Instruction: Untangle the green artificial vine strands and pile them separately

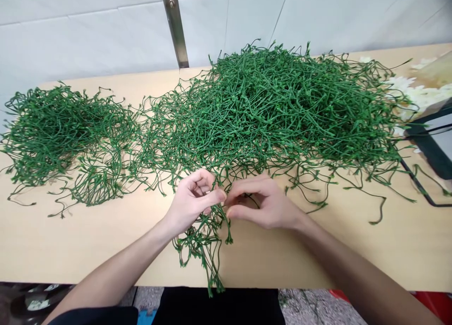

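Observation:
My left hand [197, 195] is closed, its thumb and fingers pinching a few thin green artificial flower stems. Close beside it, my right hand [263, 202] has thumb and forefinger brought together at the same stems, the fingertips of both hands almost touching. A small tangled bunch of stems [208, 249] lies below my left hand, reaching toward the table's front edge. Behind my hands spreads a large heap of green stems [275, 103], wiry and bent, with small branching tips. Exactly how many stems sit between my fingers is hidden.
A smaller pile of stems [60, 127] lies at the left of the wooden table [282, 259]. White artificial flowers [416, 92] and a black-framed object [434, 146] are at the right. A metal strip [174, 28] runs down the tiled wall [141, 37].

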A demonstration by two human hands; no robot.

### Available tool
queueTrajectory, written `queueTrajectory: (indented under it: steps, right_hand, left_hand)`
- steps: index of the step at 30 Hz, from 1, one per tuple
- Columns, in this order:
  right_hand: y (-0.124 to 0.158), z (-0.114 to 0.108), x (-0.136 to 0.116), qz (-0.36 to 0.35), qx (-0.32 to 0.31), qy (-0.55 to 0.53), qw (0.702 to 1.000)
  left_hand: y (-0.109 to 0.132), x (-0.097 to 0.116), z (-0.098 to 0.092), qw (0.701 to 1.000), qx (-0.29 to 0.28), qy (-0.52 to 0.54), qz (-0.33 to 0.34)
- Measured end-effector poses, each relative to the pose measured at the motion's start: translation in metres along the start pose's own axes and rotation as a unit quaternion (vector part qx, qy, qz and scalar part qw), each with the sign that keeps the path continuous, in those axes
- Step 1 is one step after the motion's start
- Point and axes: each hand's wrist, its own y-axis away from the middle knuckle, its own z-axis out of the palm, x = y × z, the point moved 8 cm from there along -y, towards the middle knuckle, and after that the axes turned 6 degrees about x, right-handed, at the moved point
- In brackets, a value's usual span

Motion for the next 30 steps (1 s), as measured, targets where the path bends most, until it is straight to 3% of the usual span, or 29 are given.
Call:
queueTrajectory:
  steps: [5,12,16,22,30]
  right_hand:
    - [0.002,0.011,0.009,0.067,-0.036,-0.017,0.997]
    - [0.003,-0.001,0.019,0.145,0.028,-0.125,0.981]
    - [0.002,-0.001,0.017,0.143,0.016,-0.155,0.977]
    - [-0.005,-0.008,0.010,0.087,0.012,-0.178,0.980]
    - [-0.004,-0.006,0.018,0.123,-0.008,-0.228,0.966]
  left_hand:
    - [-0.001,0.000,0.001,1.000,-0.005,-0.013,-0.001]
    - [-0.002,0.000,-0.003,1.000,0.008,-0.022,0.011]
    - [0.000,-0.004,0.001,1.000,-0.018,0.017,-0.006]
    - [0.001,-0.004,0.006,0.998,-0.037,0.037,-0.021]
    - [0.001,0.001,0.004,0.999,-0.032,0.020,-0.009]
